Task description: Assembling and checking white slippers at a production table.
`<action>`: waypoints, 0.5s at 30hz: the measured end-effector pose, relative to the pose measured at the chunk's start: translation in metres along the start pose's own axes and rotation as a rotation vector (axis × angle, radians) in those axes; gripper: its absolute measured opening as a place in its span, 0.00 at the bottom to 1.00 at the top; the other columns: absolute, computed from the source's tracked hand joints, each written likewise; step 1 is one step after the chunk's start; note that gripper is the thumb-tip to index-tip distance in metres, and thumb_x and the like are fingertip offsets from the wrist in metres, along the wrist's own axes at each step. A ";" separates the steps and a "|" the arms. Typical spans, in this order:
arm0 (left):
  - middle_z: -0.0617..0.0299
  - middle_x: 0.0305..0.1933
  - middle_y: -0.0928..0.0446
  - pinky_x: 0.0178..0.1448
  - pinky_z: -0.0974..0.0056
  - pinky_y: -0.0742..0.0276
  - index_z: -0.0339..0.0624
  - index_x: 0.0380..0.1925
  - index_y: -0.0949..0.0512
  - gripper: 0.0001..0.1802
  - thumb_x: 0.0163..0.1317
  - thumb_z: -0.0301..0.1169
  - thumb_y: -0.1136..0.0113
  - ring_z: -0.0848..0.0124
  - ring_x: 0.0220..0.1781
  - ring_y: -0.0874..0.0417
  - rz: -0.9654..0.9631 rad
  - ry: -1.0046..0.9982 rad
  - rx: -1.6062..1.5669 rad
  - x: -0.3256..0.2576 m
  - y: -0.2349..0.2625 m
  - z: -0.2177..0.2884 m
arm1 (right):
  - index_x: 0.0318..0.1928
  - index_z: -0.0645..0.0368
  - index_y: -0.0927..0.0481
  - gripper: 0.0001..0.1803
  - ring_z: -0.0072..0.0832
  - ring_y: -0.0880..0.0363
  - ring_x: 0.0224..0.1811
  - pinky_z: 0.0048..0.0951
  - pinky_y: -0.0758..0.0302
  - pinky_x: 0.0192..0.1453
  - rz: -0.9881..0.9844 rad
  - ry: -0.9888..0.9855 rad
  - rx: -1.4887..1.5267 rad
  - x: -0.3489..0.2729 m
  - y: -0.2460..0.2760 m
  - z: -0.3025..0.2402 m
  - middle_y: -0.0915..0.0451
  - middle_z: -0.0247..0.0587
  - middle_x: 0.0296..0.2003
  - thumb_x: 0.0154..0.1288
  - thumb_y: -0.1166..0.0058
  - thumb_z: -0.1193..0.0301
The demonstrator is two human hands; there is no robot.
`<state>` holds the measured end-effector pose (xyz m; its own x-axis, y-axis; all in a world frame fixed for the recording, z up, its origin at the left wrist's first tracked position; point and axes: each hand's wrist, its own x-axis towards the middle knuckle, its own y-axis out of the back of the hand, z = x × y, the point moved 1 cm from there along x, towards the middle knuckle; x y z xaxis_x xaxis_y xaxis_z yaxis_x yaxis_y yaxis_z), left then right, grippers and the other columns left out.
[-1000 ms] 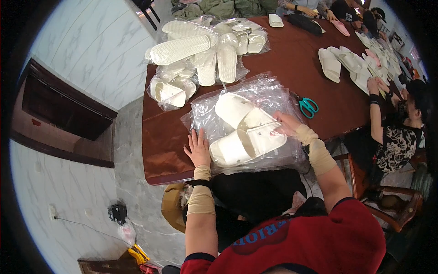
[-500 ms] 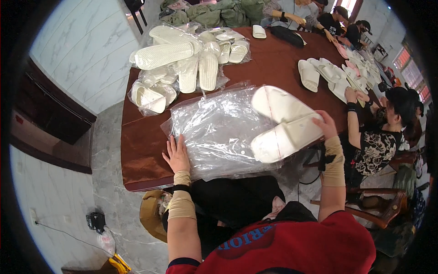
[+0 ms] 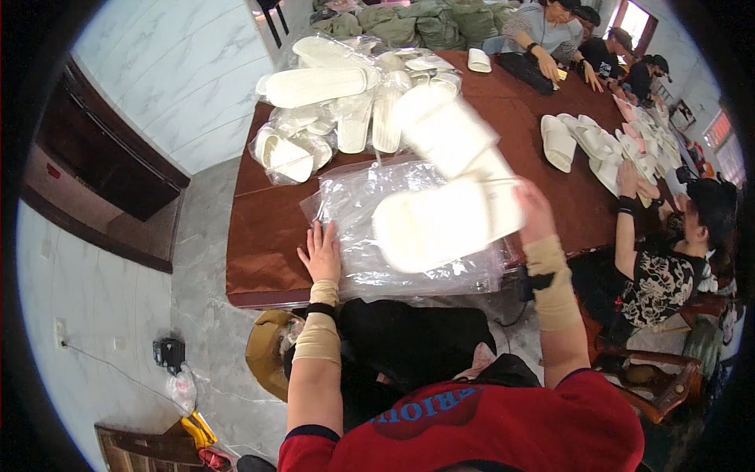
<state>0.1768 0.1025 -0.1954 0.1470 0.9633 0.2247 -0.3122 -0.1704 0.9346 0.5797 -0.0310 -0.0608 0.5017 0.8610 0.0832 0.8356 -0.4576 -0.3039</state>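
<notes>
The right hand is gripping a pair of white slippers, fingers closed on their right edge, and is holding them lifted above the stack of clear plastic bags; the slippers are blurring in the view. The left hand is lying flat with fingers spread, pressing on the near-left corner of that stack and holding nothing. The stack is lying on the brown table at its near edge. Beyond the stack, bagged white slippers are piling up. To the right of the stack, loose white slippers are lying near another person's hand.
</notes>
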 end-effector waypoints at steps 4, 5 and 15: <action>0.69 0.75 0.47 0.72 0.33 0.62 0.70 0.66 0.37 0.28 0.65 0.41 0.49 0.64 0.76 0.49 -0.095 0.005 -0.115 0.012 0.000 0.006 | 0.46 0.59 0.21 0.15 0.39 0.22 0.42 0.33 0.27 0.49 -0.143 0.314 -1.145 0.017 -0.022 0.084 0.21 0.41 0.39 0.59 0.42 0.70; 0.69 0.75 0.47 0.72 0.33 0.62 0.70 0.66 0.37 0.28 0.65 0.41 0.49 0.64 0.76 0.49 -0.092 0.016 -0.105 0.011 0.003 0.003 | 0.44 0.58 0.20 0.13 0.42 0.24 0.43 0.36 0.27 0.49 -0.165 0.475 -1.227 0.016 -0.025 0.087 0.22 0.43 0.38 0.58 0.42 0.70; 0.56 0.52 0.22 0.61 0.51 0.35 0.46 0.49 0.22 0.17 0.59 0.26 0.43 0.55 0.55 0.25 0.093 -0.443 -0.515 0.021 0.078 0.044 | 0.54 0.56 0.26 0.23 0.50 0.31 0.53 0.44 0.30 0.58 -0.002 0.177 -1.688 0.025 0.064 0.083 0.28 0.52 0.50 0.55 0.44 0.74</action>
<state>0.1969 0.1002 -0.1053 0.4335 0.7549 0.4922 -0.7328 -0.0225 0.6800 0.6266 -0.0202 -0.1570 0.4203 0.8816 0.2148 0.0671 -0.2663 0.9615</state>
